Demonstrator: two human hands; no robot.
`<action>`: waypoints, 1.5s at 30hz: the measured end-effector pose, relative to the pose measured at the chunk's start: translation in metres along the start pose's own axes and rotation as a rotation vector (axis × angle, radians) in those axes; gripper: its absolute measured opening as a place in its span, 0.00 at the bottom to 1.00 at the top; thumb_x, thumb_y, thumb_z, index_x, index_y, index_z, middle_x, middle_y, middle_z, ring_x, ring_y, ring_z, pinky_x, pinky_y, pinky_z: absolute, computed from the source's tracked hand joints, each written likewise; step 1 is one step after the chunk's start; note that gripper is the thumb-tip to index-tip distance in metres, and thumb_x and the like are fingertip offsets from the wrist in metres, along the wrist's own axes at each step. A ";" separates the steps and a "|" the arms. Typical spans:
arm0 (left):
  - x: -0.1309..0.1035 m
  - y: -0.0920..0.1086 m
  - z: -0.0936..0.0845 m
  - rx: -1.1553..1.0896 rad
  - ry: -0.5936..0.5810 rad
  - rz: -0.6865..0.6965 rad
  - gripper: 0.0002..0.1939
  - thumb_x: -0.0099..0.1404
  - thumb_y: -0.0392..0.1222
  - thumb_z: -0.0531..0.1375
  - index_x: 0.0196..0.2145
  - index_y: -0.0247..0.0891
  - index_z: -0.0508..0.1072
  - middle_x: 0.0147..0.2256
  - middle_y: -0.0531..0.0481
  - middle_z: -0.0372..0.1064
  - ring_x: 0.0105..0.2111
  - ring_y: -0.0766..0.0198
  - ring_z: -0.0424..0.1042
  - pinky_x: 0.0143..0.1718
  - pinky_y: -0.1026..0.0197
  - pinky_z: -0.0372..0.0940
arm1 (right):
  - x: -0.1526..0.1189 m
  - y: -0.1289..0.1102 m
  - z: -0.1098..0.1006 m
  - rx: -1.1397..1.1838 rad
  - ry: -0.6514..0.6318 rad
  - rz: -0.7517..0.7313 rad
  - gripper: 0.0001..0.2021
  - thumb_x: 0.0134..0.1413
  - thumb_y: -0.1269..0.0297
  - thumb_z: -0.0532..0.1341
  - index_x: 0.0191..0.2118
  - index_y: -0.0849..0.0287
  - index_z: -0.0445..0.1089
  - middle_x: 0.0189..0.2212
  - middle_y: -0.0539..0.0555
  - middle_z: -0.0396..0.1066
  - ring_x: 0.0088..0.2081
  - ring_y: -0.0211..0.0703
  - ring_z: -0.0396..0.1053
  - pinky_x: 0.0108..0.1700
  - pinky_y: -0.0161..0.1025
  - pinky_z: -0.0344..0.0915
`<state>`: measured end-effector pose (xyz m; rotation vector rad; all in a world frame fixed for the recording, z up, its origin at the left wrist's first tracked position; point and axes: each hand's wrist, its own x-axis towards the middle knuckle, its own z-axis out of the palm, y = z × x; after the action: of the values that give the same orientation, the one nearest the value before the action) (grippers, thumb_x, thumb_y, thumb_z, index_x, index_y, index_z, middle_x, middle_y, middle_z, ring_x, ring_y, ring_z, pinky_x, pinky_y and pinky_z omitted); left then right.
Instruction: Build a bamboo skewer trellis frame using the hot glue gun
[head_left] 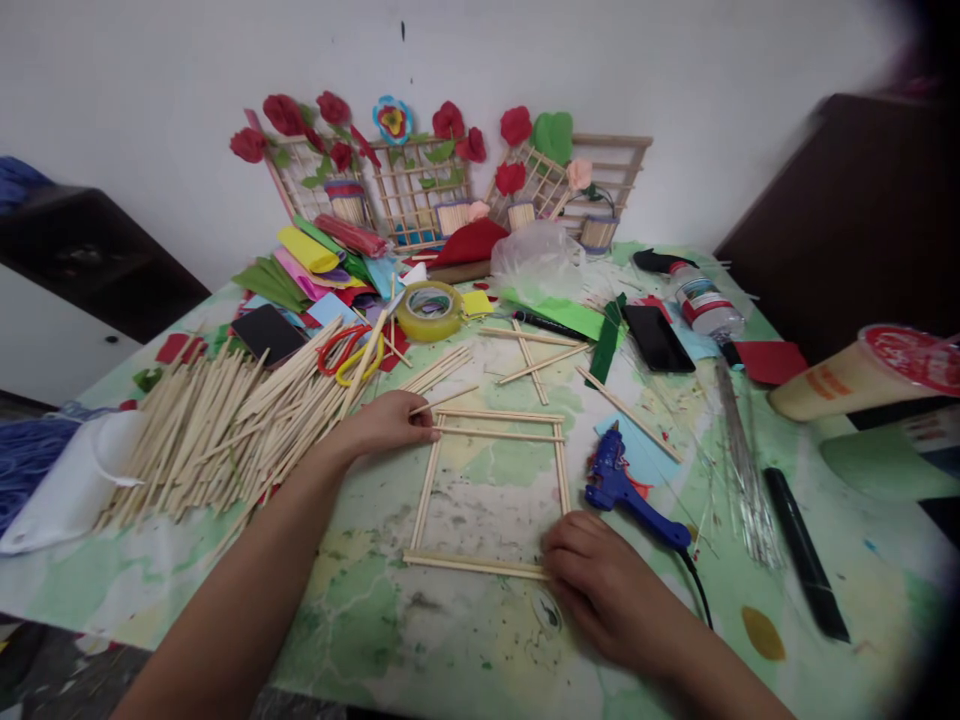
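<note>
A square frame of thin wooden sticks point(480, 565) lies flat on the table in front of me. Near its top side, a single wooden stick point(499, 434) runs across from one upright to the other. My left hand point(394, 422) pinches at the left end of this crosswise stick, and another short stick point(454, 398) pokes out past its fingers. At the lower right corner, my right hand point(596, 575) is closed against the frame, its fingertips partly hidden. Just right of the frame lies a blue hot glue gun point(626, 490) on light blue paper.
A big heap of wooden sticks point(202, 430) covers the left, with scissors point(349, 355) on it. Behind are yellow tape point(429, 311), coloured paper point(307, 250) and lattice panels with paper flowers point(420, 180). Phones point(658, 338), a bottle point(705, 300) and a drink cup point(862, 370) stand right.
</note>
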<state>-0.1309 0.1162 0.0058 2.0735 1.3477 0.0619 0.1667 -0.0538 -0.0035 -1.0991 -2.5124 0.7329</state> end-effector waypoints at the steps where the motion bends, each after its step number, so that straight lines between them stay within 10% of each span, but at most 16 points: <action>1: 0.000 0.002 0.000 0.024 0.003 -0.003 0.17 0.52 0.56 0.60 0.25 0.37 0.71 0.23 0.53 0.66 0.25 0.66 0.64 0.25 0.65 0.53 | 0.000 0.000 0.000 -0.001 0.001 -0.001 0.10 0.58 0.73 0.49 0.30 0.60 0.65 0.32 0.55 0.66 0.37 0.43 0.60 0.41 0.44 0.57; 45: -0.002 0.002 0.000 -0.066 0.079 -0.003 0.16 0.59 0.51 0.55 0.31 0.35 0.73 0.30 0.48 0.69 0.33 0.60 0.67 0.33 0.62 0.57 | -0.004 -0.001 0.001 -0.033 0.091 -0.057 0.06 0.56 0.72 0.54 0.37 0.59 0.67 0.34 0.56 0.68 0.38 0.46 0.63 0.42 0.47 0.60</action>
<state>-0.1302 0.1140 0.0075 2.0323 1.3774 0.1857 0.1685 -0.0572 -0.0041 -1.0430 -2.4766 0.6136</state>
